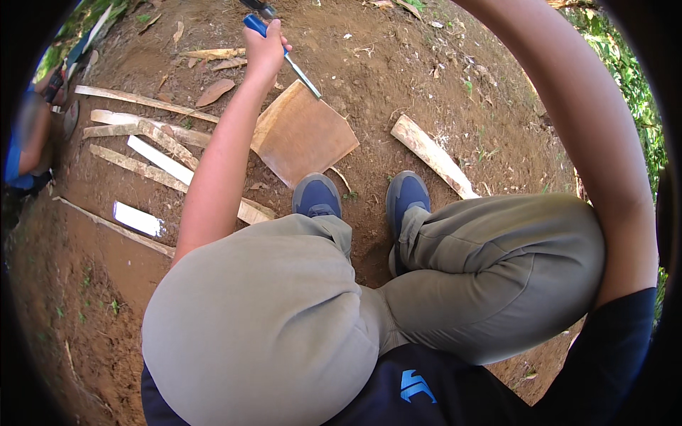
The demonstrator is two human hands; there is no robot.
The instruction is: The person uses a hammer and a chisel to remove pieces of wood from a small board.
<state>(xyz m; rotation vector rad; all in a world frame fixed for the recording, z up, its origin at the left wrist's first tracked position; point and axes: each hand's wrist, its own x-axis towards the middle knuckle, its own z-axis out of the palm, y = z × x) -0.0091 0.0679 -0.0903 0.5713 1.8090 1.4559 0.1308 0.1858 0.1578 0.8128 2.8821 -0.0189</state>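
Note:
My left hand (266, 55) is closed around the blue handle of a chisel (303, 76). The chisel slants down to the right, its blade tip at the upper right edge of a flat brown wooden board (305, 138). This board lies on the soil just beyond my shoes. Right above the handle's end, a dark tool head (263, 8), possibly a hammer's, is cut off by the top edge. My right forearm (568, 85) arches up the right side and leaves the view at the top, so the right hand is out of sight.
Several long wood strips (142, 101) lie on the ground to the left, with a short white piece (138, 219) nearer me. A split piece of wood (433, 156) rests right of the board. Another person (30, 135) is at the far left. Green plants (629, 71) line the right side.

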